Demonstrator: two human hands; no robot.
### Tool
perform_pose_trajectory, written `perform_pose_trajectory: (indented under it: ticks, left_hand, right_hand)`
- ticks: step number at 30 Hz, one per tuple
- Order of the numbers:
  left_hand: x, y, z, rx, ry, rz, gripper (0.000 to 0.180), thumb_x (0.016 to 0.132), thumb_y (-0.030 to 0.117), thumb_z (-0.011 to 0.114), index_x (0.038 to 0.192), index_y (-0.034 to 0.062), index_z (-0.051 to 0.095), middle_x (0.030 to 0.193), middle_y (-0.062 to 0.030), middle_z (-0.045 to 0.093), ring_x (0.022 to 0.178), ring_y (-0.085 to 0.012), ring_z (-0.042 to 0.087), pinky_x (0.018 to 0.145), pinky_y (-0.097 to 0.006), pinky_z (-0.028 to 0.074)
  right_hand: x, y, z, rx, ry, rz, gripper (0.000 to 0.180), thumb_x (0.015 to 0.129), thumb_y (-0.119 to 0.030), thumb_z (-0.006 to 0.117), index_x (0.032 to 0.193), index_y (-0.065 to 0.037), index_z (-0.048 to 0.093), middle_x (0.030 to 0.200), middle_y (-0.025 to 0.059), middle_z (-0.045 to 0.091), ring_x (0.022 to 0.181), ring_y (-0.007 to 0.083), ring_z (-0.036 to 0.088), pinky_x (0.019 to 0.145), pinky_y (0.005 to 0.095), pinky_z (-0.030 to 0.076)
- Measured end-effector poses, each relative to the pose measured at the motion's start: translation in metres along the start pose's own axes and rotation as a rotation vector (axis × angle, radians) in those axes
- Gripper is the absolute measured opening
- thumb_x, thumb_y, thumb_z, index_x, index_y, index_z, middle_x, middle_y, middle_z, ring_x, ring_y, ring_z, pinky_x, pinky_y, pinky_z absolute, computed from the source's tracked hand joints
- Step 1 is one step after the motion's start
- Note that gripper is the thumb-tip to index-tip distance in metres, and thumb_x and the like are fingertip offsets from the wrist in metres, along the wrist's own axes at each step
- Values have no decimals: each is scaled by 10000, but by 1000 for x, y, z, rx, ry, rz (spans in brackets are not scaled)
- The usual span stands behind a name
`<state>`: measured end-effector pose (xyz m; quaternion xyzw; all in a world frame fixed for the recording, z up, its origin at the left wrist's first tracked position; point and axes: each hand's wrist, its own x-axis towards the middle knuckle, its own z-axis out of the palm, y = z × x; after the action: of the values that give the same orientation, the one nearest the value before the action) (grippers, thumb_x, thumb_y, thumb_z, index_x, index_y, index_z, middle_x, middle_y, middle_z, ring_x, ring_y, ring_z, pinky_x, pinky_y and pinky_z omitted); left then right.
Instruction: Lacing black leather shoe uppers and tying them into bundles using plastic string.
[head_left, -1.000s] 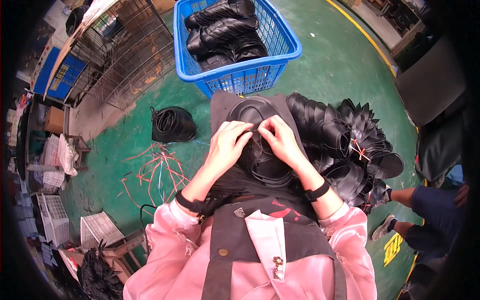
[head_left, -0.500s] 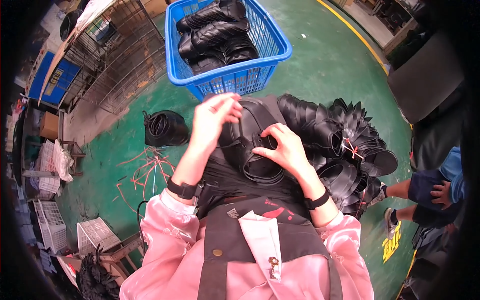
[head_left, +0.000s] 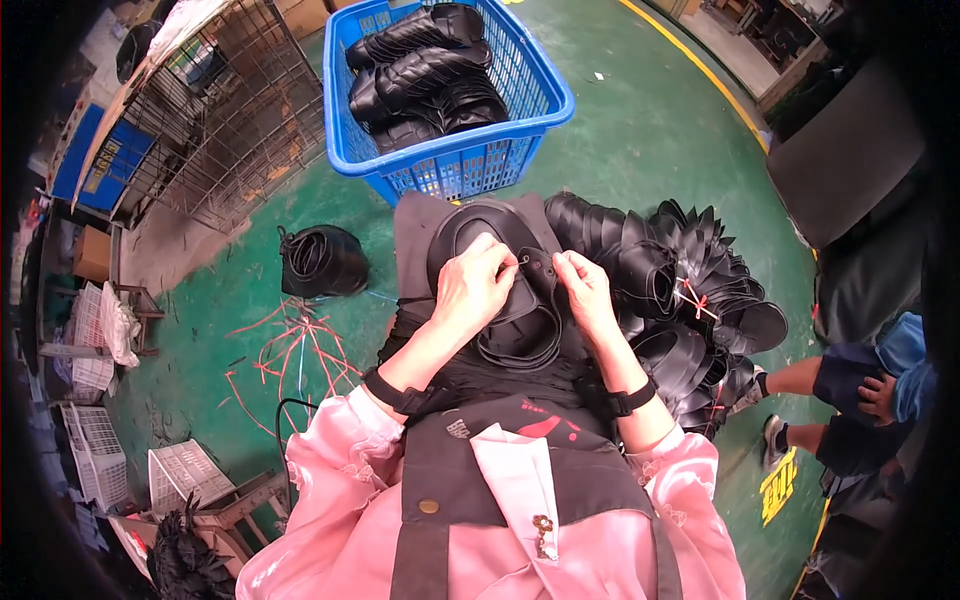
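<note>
pinching the eyelet edge of the black leather stack (head_left: 518, 330) with the left hand (head_left: 472, 285), by closed thumb and fingertips; cannot tell whether by a thin strand or by the edge itself. could lose a fine end there through a loose pinch. lying between and below both hands, on the lap over a dark cloth (head_left: 412, 225); could slide or splay with a shift of the knees. pinching, apparently, the facing edge in the right hand (head_left: 590, 292); could crease or strain at the holes from uneven pulling.

looking far left of the hands, find a wire rack (head_left: 225, 120) and, lower, a white crate (head_left: 188, 472). nearer the left hand, see loose red strings (head_left: 300, 335) spread on the green floor (head_left: 175, 375), beside a black bundle (head_left: 325, 262); could snag on a foot. beyond the hands, note a blue basket (head_left: 450, 158) holding more black pieces (head_left: 425, 72). right of the right hand, find heaped black bundles (head_left: 655, 265), with a co-worker's bare legs (head_left: 795, 378) farther out.
</note>
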<state>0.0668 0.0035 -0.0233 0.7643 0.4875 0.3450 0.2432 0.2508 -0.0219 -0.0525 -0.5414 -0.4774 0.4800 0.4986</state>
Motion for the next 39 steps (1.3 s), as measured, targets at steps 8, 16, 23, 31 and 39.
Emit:
perform_pose_trajectory:
  ticks: [8, 16, 23, 31, 39]
  left_hand:
    - [-1, 1, -2, -38, -12, -9, 71, 774, 64, 690, 806, 31, 635, 766, -71, 565, 613, -203, 570, 582, -332, 463]
    - [-1, 1, -3, -23, -13, -22, 74, 781, 71, 675, 812, 26, 626, 793, -87, 576, 676, -268, 609, 606, -364, 477]
    - [-6, -4, -1, -69, -22, -52, 141, 773, 89, 698, 888, 20, 656, 854, -93, 598, 756, -253, 625, 672, -357, 492]
    - [-30, 22, -43, 309, 6, 136, 504, 714, 157, 768, 1166, 55, 570, 898, -101, 572, 832, -265, 586, 774, -373, 500]
    - [-49, -32, -29, -499, 9, -352, 212, 893, 91, 639, 1083, -3, 649, 899, -54, 689, 819, -102, 646, 722, -264, 541]
  right_hand:
    - [1, 4, -1, 44, -52, -8, 275, 958, -184, 570, 733, -35, 518, 685, -87, 414, 662, 18, 358, 570, 209, 314]
    - [-2, -8, 3, 61, -171, -76, 157, 924, -140, 605, 896, 9, 645, 865, 6, 617, 789, 67, 538, 710, 222, 438]
    - [19, 5, 5, -113, -195, -114, 142, 855, -102, 683, 959, -4, 682, 865, -9, 623, 780, 56, 566, 665, 214, 444]
    - [48, -10, -71, 891, 228, -53, 178, 965, -177, 541, 1065, -32, 571, 987, 114, 649, 856, 161, 630, 750, 280, 548]
    - [53, -58, -110, 807, 385, -274, 278, 915, -94, 610, 1163, 22, 561, 892, 34, 631, 753, 102, 587, 719, 237, 516]
